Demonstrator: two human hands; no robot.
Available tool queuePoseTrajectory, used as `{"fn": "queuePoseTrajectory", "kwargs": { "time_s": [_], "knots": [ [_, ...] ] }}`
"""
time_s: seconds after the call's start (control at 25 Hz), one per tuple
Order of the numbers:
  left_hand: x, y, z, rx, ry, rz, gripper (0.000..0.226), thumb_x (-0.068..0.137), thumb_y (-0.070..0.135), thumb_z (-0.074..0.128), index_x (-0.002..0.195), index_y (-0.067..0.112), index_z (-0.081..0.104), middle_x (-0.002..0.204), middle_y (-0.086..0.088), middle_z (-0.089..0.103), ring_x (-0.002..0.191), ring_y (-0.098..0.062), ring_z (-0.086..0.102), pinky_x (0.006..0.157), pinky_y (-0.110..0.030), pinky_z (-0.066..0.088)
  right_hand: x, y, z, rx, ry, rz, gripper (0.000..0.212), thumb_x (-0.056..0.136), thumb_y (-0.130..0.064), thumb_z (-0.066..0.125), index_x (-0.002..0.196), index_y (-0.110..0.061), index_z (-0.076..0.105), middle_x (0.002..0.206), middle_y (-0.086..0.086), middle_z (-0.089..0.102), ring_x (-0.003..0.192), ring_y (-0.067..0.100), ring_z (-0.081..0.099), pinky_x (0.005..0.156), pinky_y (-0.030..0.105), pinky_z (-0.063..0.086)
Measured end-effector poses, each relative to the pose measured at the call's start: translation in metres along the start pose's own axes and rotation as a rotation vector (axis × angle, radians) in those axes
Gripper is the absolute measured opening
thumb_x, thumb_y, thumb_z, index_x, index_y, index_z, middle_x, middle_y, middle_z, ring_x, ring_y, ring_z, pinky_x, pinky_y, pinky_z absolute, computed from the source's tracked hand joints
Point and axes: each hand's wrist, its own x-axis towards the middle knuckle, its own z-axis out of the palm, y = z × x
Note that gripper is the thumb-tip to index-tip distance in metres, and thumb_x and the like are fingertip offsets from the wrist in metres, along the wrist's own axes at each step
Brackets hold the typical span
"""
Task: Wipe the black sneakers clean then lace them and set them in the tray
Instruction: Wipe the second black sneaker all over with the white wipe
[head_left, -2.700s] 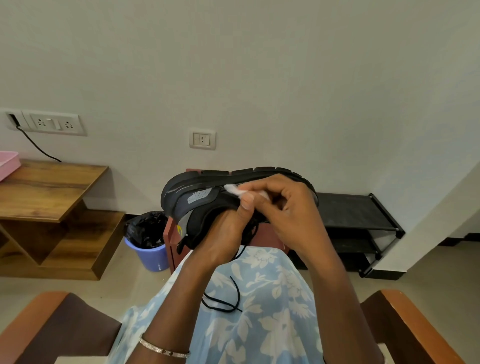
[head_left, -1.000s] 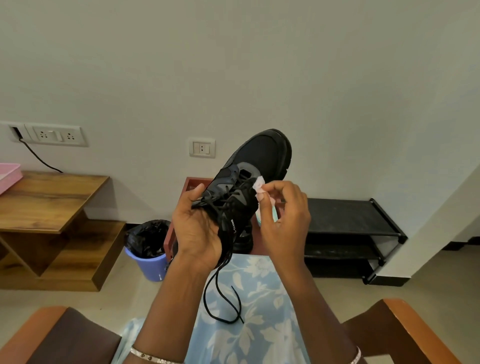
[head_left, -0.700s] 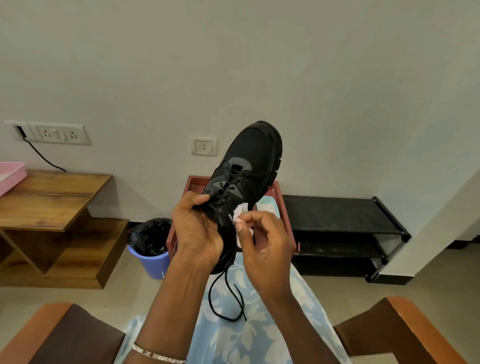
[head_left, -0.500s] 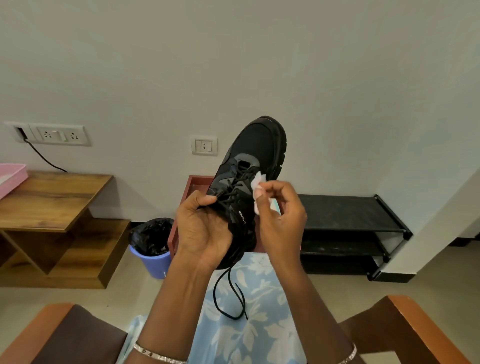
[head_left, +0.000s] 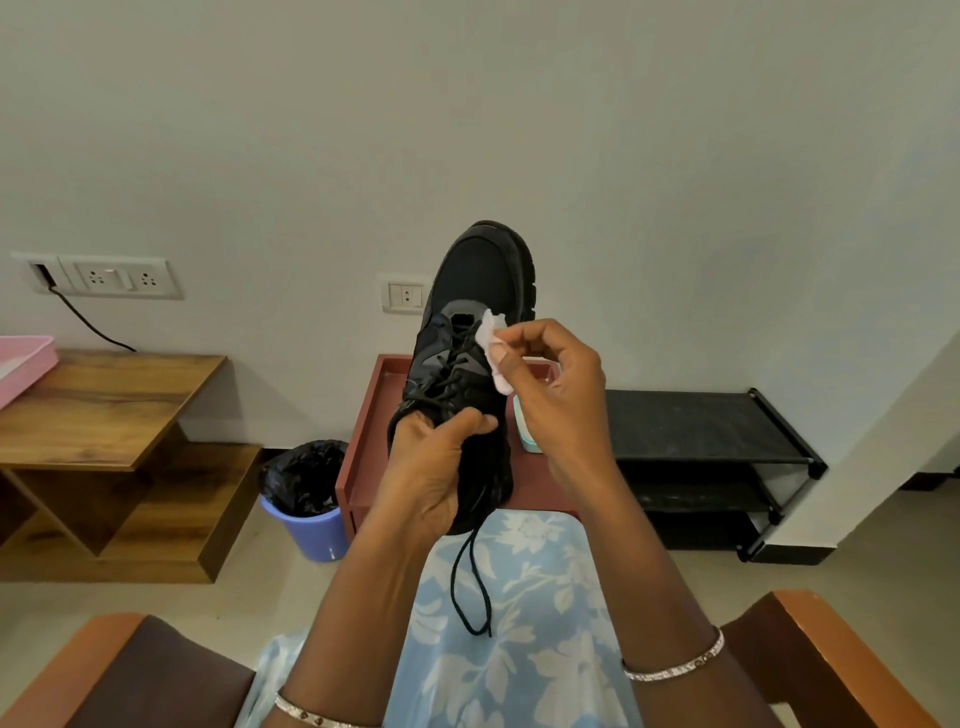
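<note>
I hold one black sneaker (head_left: 480, 291) upright in front of me, toe pointing up and away. My left hand (head_left: 434, 467) grips its heel end, thumb over the collar. My right hand (head_left: 550, 379) pinches a small white wipe (head_left: 492, 345) against the right side of the laced part. A loose black lace (head_left: 470, 587) hangs down over my lap. Behind the shoe stands a reddish-brown tray (head_left: 363, 441), mostly hidden. The second sneaker is not visible.
A teal-edged pack (head_left: 524, 431) lies in the tray to the right. A blue bin (head_left: 306, 499) with a black liner stands to its left, a wooden shelf unit (head_left: 104, 415) with a pink tray (head_left: 23, 364) further left, a black shoe rack (head_left: 717, 452) to the right. Chair arms (head_left: 831, 660) flank my lap.
The sneaker went from lying sideways to toe-up. My right hand has been rubbing the wipe up and down along the laced area and is now high on it.
</note>
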Motion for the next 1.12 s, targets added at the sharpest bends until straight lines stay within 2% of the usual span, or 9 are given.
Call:
{"fn": "queuePoseTrajectory", "kwargs": {
  "time_s": [0.08, 0.16, 0.36, 0.48, 0.68, 0.84, 0.88, 1.0, 1.12],
  "knots": [
    [-0.001, 0.001, 0.000, -0.100, -0.007, -0.010, 0.032, 0.085, 0.003, 0.071, 0.116, 0.007, 0.067, 0.106, -0.017, 0.075, 0.100, -0.032, 0.072, 0.090, -0.045, 0.058, -0.006, -0.005, -0.010, -0.004, -0.007, 0.016, 0.004, 0.091, -0.023, 0.072, 0.095, -0.023, 0.071, 0.091, -0.012, 0.072, 0.091, 0.006, 0.068, 0.079, 0.022, 0.055],
    [0.000, 0.002, 0.001, -0.202, -0.010, -0.042, 0.032, 0.088, 0.015, 0.071, 0.119, 0.009, 0.068, 0.109, -0.015, 0.075, 0.104, -0.029, 0.071, 0.095, -0.044, 0.055, -0.020, -0.007, -0.022, -0.027, 0.029, 0.033, 0.004, 0.089, -0.023, 0.074, 0.092, -0.024, 0.072, 0.090, -0.011, 0.072, 0.089, 0.008, 0.068, 0.078, 0.027, 0.054],
    [-0.002, 0.010, -0.002, -0.444, -0.118, -0.206, 0.039, 0.094, 0.037, 0.062, 0.111, 0.003, 0.072, 0.115, -0.022, 0.071, 0.100, -0.033, 0.072, 0.090, -0.045, 0.056, -0.068, -0.007, -0.008, -0.226, -0.142, -0.067, 0.006, 0.087, -0.022, 0.075, 0.091, -0.024, 0.073, 0.085, -0.015, 0.068, 0.086, 0.012, 0.062, 0.071, 0.021, 0.051],
    [-0.002, 0.005, -0.003, -0.541, -0.200, -0.198, 0.045, 0.097, 0.041, 0.057, 0.112, 0.002, 0.074, 0.116, -0.017, 0.070, 0.109, -0.028, 0.068, 0.098, -0.040, 0.052, -0.060, -0.008, 0.013, -0.391, -0.078, -0.223, 0.007, 0.093, -0.024, 0.068, 0.098, -0.020, 0.072, 0.093, -0.011, 0.068, 0.090, 0.009, 0.059, 0.079, 0.015, 0.046],
    [-0.003, 0.007, -0.005, -0.580, -0.285, -0.178, 0.053, 0.098, 0.046, 0.052, 0.133, 0.008, 0.060, 0.112, -0.011, 0.067, 0.111, -0.021, 0.065, 0.106, -0.036, 0.047, -0.052, -0.009, 0.020, -0.503, -0.036, -0.246, 0.014, 0.094, -0.028, 0.065, 0.102, -0.020, 0.073, 0.096, -0.006, 0.068, 0.092, 0.011, 0.057, 0.079, 0.008, 0.040],
    [0.001, 0.009, -0.009, -0.537, -0.313, -0.166, 0.062, 0.097, 0.053, 0.049, 0.139, 0.008, 0.055, 0.142, -0.014, 0.054, 0.133, -0.025, 0.052, 0.117, -0.039, 0.034, -0.071, -0.005, 0.009, -0.444, -0.083, -0.283, 0.010, 0.091, -0.022, 0.070, 0.099, -0.021, 0.076, 0.090, -0.009, 0.068, 0.087, 0.009, 0.057, 0.078, 0.012, 0.044],
    [0.001, 0.009, -0.008, -0.526, -0.312, -0.160, 0.063, 0.097, 0.054, 0.049, 0.138, 0.007, 0.057, 0.143, -0.015, 0.053, 0.133, -0.026, 0.052, 0.115, -0.039, 0.038, -0.069, -0.005, 0.008, -0.425, -0.075, -0.275, 0.009, 0.091, -0.021, 0.071, 0.098, -0.021, 0.076, 0.091, -0.009, 0.068, 0.088, 0.008, 0.057, 0.077, 0.013, 0.044],
    [-0.004, 0.008, -0.004, -0.508, -0.313, -0.166, 0.065, 0.097, 0.058, 0.045, 0.126, 0.004, 0.066, 0.125, -0.017, 0.066, 0.112, -0.029, 0.067, 0.091, -0.041, 0.058, -0.047, -0.010, 0.009, -0.335, -0.026, -0.211, 0.009, 0.091, -0.023, 0.072, 0.097, -0.017, 0.075, 0.094, -0.007, 0.064, 0.086, 0.007, 0.059, 0.071, 0.011, 0.046],
    [-0.008, 0.008, 0.000, -0.491, -0.320, -0.170, 0.063, 0.100, 0.056, 0.040, 0.106, 0.005, 0.077, 0.116, -0.017, 0.071, 0.105, -0.027, 0.071, 0.084, -0.039, 0.060, -0.021, -0.016, 0.011, -0.326, -0.001, -0.171, 0.010, 0.092, -0.024, 0.072, 0.098, -0.017, 0.074, 0.096, -0.006, 0.063, 0.085, 0.004, 0.059, 0.069, 0.007, 0.045]
  ]
}}
